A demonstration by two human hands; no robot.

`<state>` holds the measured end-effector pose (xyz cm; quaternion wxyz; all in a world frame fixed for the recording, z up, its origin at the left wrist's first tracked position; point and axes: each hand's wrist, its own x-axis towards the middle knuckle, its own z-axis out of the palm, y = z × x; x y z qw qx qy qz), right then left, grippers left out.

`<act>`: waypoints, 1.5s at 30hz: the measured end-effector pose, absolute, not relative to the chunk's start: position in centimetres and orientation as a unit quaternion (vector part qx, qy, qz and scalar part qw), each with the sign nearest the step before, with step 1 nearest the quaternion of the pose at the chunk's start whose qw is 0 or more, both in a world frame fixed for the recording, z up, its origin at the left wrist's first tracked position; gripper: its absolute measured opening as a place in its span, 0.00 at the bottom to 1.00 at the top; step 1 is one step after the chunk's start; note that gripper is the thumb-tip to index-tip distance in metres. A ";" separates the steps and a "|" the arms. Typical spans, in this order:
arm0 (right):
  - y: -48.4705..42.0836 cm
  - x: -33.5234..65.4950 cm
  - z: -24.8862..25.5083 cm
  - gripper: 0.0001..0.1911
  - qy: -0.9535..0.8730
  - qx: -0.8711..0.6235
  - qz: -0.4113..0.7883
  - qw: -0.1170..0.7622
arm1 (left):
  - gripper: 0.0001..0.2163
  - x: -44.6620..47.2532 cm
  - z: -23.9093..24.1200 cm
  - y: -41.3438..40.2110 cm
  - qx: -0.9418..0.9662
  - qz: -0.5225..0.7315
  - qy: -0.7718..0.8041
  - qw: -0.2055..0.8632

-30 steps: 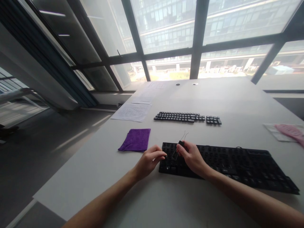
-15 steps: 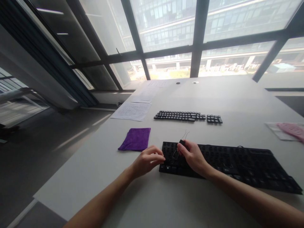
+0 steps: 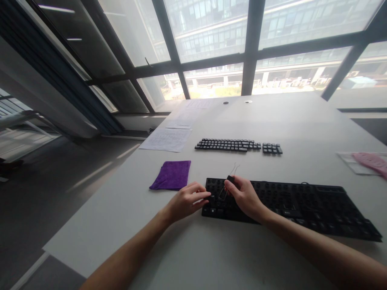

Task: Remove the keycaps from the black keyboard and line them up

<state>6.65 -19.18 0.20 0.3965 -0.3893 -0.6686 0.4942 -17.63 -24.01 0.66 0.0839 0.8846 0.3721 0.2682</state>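
Observation:
My right hand (image 3: 245,198) is closed round the black handle of a wire keycap puller (image 3: 230,179). One pair of its wires points up and away; the other reaches down over the left part of a black keyboard (image 3: 272,201). Most keycaps are off the keyboard's upper rows, while some remain along the bottom row. My left hand (image 3: 190,197) is at the keyboard's left edge, fingers stretched and slightly apart. Its fingertips are beside a small dark keycap (image 3: 213,196); whether they touch it I cannot tell.
Behind the keyboard, loose keycaps (image 3: 225,145) lie in rows, with a smaller group (image 3: 272,148) on their right. A purple cloth (image 3: 171,175) and paper sheets (image 3: 165,139) lie on the left of the white table (image 3: 121,225). A pink item (image 3: 370,162) rests at the right.
My left fingers have spread from a near pinch, and a small keycap shows by their tips. My right hand keeps its hold on the puller, almost unmoved. The view has shifted slightly.

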 end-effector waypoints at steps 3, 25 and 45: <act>-19.2 6.6 0.3 0.18 -0.667 -0.386 0.499 0.397 | 0.12 -18.0 1.3 -23.5 0.878 0.284 0.375 0.084; -19.3 6.7 0.3 0.16 -0.658 -0.397 0.510 0.385 | 0.10 -27.2 -0.3 -6.1 0.837 0.270 0.471 0.073; -19.3 6.7 0.2 0.17 -0.662 -0.400 0.509 0.377 | 0.10 -27.1 -1.6 -4.7 0.823 0.306 0.478 0.042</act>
